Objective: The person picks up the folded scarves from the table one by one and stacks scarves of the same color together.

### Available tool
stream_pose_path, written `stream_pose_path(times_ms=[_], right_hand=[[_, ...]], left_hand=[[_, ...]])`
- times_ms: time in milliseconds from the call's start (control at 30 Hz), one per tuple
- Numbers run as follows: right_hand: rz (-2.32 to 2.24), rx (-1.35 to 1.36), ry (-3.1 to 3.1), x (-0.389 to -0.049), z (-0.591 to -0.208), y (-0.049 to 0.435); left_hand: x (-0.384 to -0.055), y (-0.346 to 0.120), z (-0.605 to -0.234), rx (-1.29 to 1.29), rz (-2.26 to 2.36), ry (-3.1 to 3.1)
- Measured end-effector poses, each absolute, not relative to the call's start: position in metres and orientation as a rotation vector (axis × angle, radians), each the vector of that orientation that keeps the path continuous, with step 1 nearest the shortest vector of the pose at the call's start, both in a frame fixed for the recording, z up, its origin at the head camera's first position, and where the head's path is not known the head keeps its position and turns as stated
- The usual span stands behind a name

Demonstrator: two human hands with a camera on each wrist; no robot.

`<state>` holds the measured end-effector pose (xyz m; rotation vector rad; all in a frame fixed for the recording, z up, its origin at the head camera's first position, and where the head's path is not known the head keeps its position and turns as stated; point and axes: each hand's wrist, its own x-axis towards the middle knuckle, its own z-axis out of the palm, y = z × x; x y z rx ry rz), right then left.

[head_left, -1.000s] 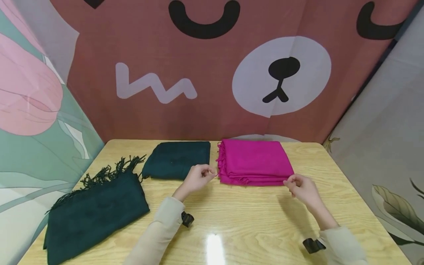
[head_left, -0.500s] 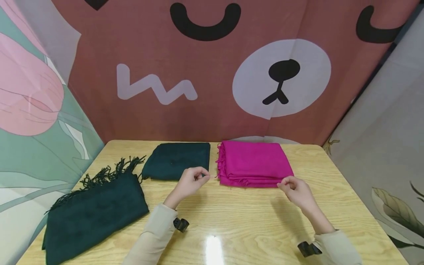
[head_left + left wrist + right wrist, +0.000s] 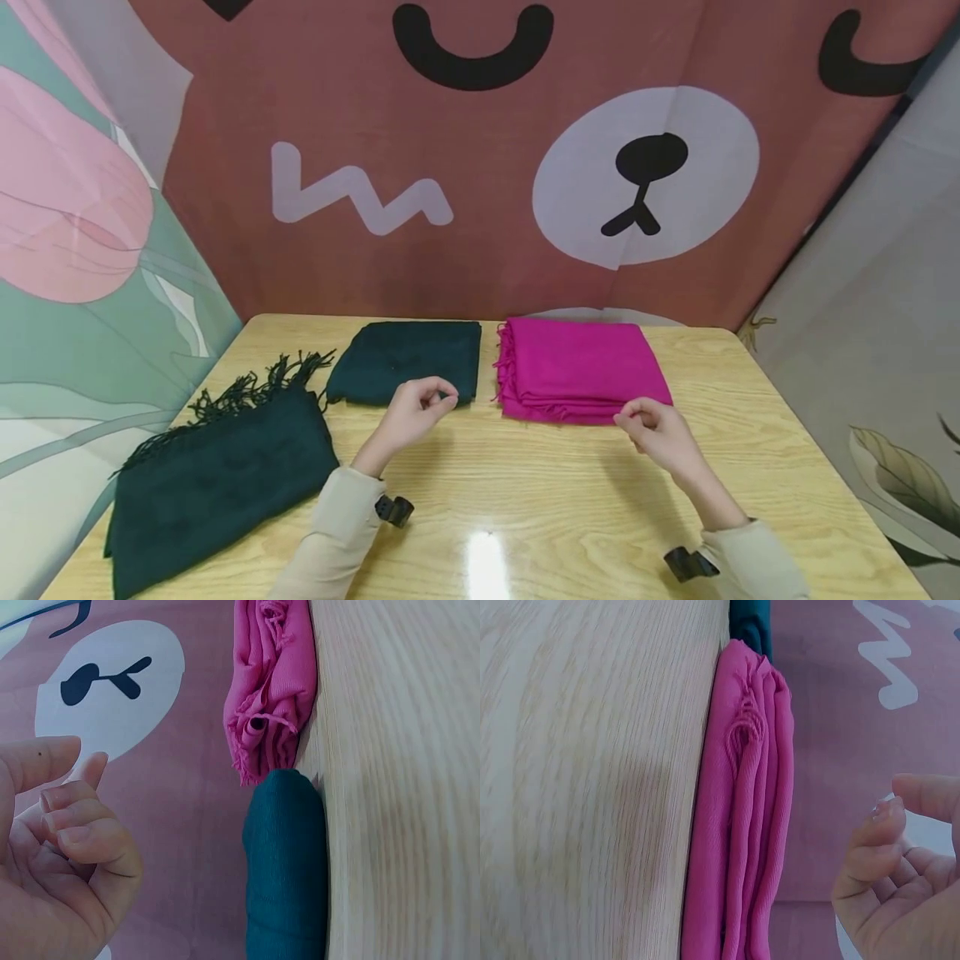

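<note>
My left hand (image 3: 415, 414) hovers in front of a folded dark green scarf (image 3: 397, 354) at the back of the table, overlapping its near edge in the head view. Its fingers are loosely curled around nothing in the left wrist view. A folded magenta scarf (image 3: 585, 362) with a fringed left side lies just right of the green one. Near its front right corner is my right hand (image 3: 660, 433), raised over the table with fingers bent and nothing between them. The right wrist view shows the layered edge of the magenta scarf (image 3: 739, 810) apart from that hand.
A second dark green scarf (image 3: 225, 483), fringe towards the back, lies folded at an angle on the left of the wooden table (image 3: 525, 500). Printed fabric hangings (image 3: 375, 267) stand behind and on both sides. Each wrist wears a small black camera (image 3: 393, 510).
Both hands have drawn left, the left hand away from the magenta scarf and the right hand along its front edge. The scarves lie as before; the head view shifts slightly.
</note>
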<state>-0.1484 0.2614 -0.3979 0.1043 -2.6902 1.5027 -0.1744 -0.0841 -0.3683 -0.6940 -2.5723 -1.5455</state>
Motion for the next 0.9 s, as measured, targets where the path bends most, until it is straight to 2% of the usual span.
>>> stream_pose_path(times_ms=[600, 900], right_hand=[[1.707, 0.237, -2.656, -0.157, -0.398, 0.234], [1.76, 0.311, -2.635, -0.162, -0.398, 0.222]], left_hand=[[-0.166, -0.111, -0.372, -0.68, -1.528, -2.542], [-0.18, -0.138, -0.401, -0.605, -1.535, -2.544]])
